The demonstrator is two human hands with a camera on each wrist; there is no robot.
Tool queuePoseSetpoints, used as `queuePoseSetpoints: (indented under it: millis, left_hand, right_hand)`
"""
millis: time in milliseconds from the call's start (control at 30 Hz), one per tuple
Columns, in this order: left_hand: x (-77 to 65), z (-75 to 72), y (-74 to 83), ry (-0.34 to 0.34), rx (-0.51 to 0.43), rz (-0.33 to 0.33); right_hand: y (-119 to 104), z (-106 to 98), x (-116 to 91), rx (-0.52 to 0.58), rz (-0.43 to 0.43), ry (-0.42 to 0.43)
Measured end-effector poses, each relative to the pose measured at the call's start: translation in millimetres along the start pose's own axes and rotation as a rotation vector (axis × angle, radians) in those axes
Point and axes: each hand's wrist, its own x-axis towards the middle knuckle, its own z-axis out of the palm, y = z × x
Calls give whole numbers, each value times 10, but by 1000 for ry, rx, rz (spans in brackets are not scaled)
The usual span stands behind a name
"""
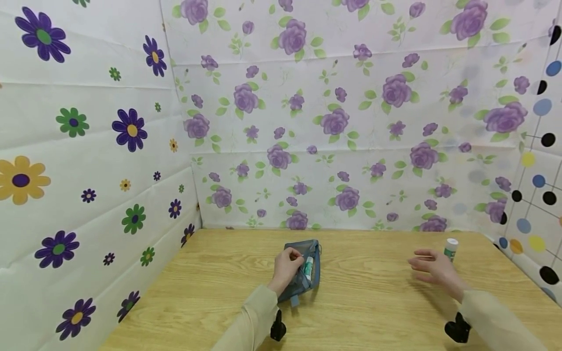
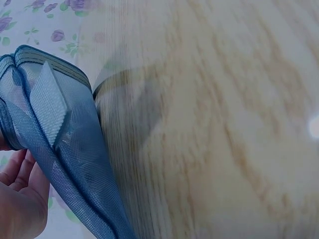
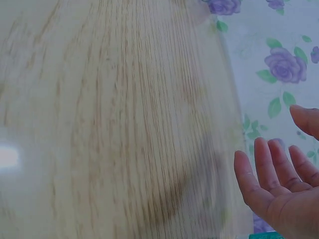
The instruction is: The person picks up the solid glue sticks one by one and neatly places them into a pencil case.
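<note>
My left hand (image 1: 286, 268) pinches the edge of a blue-grey mesh zip pouch (image 1: 317, 273), whose opening faces right. Inside the opening lies a white and green glue stick (image 1: 309, 268). In the left wrist view, the pouch's mesh side (image 2: 82, 134) and a light fabric tab (image 2: 49, 107) cover part of that hand. Over the right side of the table, my right hand (image 1: 434, 270) holds nothing, its fingers loosely extended. A second glue stick (image 1: 450, 249) with a white cap stands upright just behind it. Its green edge (image 3: 265, 235) shows below the palm in the right wrist view.
The wood-grain table (image 1: 364, 302) runs back to a wall sheet (image 1: 263, 195) printed with purple roses. A flower-patterned sheet (image 1: 88, 161) closes off the left side, and a dotted sheet (image 1: 533, 214) the right.
</note>
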Motion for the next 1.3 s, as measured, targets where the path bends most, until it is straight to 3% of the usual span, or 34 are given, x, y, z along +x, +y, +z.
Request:
queuePoseSetpoints:
  millis: [233, 400, 667, 767, 1300]
  left_hand:
    - [2, -6, 8, 4, 1, 2]
    - [0, -3, 12, 2, 0, -6]
    - [-4, 0, -3, 19, 11, -9]
    - [-1, -1, -5, 21, 13, -10]
    - [-2, 6, -14, 20, 8, -4]
  right_hand:
    - [-27, -73, -77, -47, 3, 40]
    - [-14, -169, -126, -11, 13, 67]
    - [398, -642, 68, 96, 18, 97]
    - [506, -774, 110, 88, -3, 118]
    - [669, -928, 82, 89, -122, 460]
